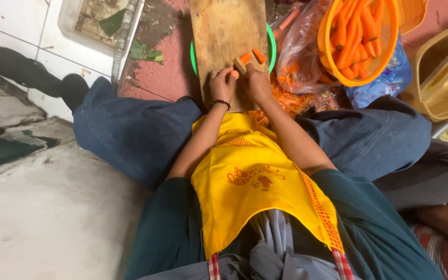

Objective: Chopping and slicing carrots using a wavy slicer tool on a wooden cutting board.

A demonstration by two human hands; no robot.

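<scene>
A wooden cutting board [224,26] lies across a green basin [272,49] in front of my knees. My left hand [222,85], a dark bracelet on its wrist, pinches a short carrot piece [234,74] at the board's near end. Right beside it, my right hand [257,84] is closed around a tool with a pale handle [240,64]; its blade is hidden. Two cut carrot pieces [252,56] rest on the board just beyond my fingers. A yellow apron [250,171] covers my lap.
An orange basket of peeled carrots [359,36] stands at the right of the board, beside a clear bag of carrots [299,49] and a blue bag [385,83]. Carrot shavings [286,98] lie near my right knee. A yellow container [442,72] is far right, a white tray [94,21] upper left.
</scene>
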